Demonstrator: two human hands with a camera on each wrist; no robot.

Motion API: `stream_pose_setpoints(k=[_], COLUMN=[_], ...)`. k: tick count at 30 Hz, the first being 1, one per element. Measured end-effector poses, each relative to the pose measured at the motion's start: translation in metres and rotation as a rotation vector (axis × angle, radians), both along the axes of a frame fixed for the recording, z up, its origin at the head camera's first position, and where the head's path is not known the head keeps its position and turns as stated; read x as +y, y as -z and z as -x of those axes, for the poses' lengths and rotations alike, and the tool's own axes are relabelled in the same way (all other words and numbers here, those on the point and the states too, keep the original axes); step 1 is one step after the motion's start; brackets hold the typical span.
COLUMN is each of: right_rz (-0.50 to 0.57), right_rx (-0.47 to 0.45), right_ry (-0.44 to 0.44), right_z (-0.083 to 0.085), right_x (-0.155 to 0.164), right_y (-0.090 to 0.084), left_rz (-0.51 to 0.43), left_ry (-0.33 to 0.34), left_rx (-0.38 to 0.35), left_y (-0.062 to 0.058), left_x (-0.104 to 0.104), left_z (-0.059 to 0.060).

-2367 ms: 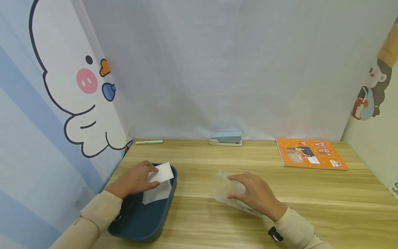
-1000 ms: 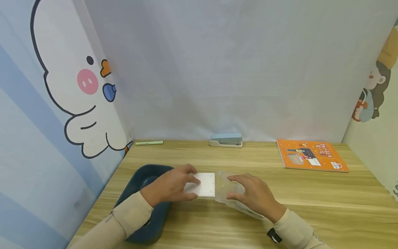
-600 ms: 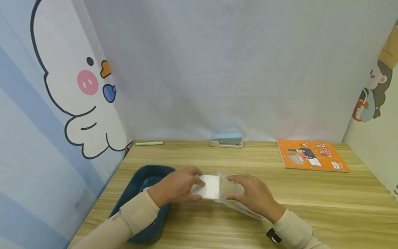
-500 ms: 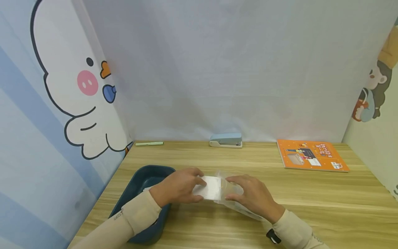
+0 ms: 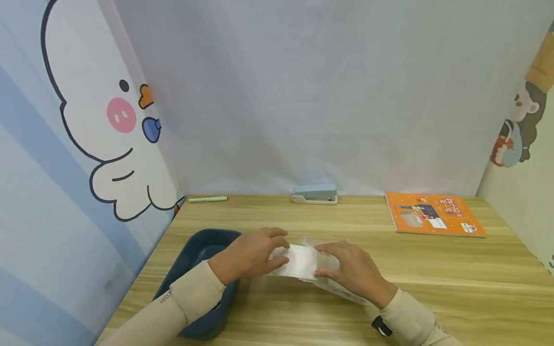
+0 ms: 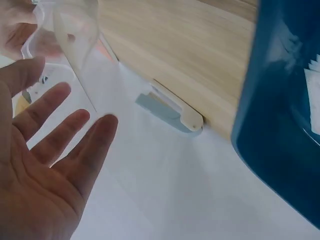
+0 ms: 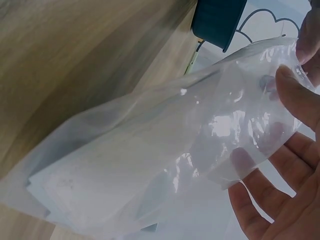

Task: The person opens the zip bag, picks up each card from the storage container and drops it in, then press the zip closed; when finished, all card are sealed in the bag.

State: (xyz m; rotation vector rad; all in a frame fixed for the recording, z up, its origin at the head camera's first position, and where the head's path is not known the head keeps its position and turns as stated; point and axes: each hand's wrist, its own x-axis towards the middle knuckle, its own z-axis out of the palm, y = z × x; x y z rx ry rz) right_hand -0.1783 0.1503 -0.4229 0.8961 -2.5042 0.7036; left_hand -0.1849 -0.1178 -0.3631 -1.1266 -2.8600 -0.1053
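A clear plastic bag (image 5: 335, 287) tilts over the table, its mouth toward the left. My right hand (image 5: 357, 274) holds it near the mouth, thumb on one side and fingers on the other. Pale flat sheets (image 7: 100, 185) show through the film at the bag's lower end. A white paper card (image 5: 301, 262) sits partly inside the mouth, its left end sticking out. Beside that end is my left hand (image 5: 255, 254), fingers spread and loosely bent. The left wrist view shows the card edge-on, in front of these parted fingers.
A dark blue tray (image 5: 162, 284) stands at the left, partly under my left forearm, with white paper slips (image 6: 314, 95) in it. Along the back lie a pale green pen (image 5: 208, 198), a light blue stapler (image 5: 314, 193) and an orange booklet (image 5: 434, 214).
My left hand has carried the white card from the tray rightward to the bag. The card has since slid into the mouth and the left fingers have loosened. My right hand stays in place.
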Motion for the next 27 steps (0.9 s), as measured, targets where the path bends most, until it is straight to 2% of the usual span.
stream_pose_setpoints(k=[2, 4, 9, 12, 16, 22, 27], right_rz=[0.001, 0.001, -0.003, -0.004, 0.005, 0.014, 0.015], right_rx=[-0.002, -0.002, 0.003, 0.008, 0.009, -0.021, -0.024], right_ry=[0.003, 0.009, 0.011, 0.001, -0.015, -0.038, -0.044], right_z=[0.0, 0.001, 0.002, 0.003, 0.003, 0.001, 0.0], right_x=[0.0, 0.001, 0.001, 0.0, -0.002, -0.004, -0.005], right_y=[-0.001, -0.001, -0.002, -0.003, -0.003, -0.002, -0.002], left_rz=[-0.004, -0.001, -0.015, -0.018, -0.012, -0.027, -0.027], left_ry=[-0.019, -0.035, -0.043, -0.03, 0.022, 0.144, 0.188], left_rx=[0.036, 0.042, -0.076, -0.104, -0.08, -0.042, -0.065], left_y=[0.001, 0.002, 0.005, 0.006, 0.007, 0.011, 0.011], left_x=[-0.005, -0.01, -0.014, -0.01, -0.002, 0.01, 0.016], left_z=[0.001, 0.0, 0.0, 0.001, 0.001, 0.002, 0.003])
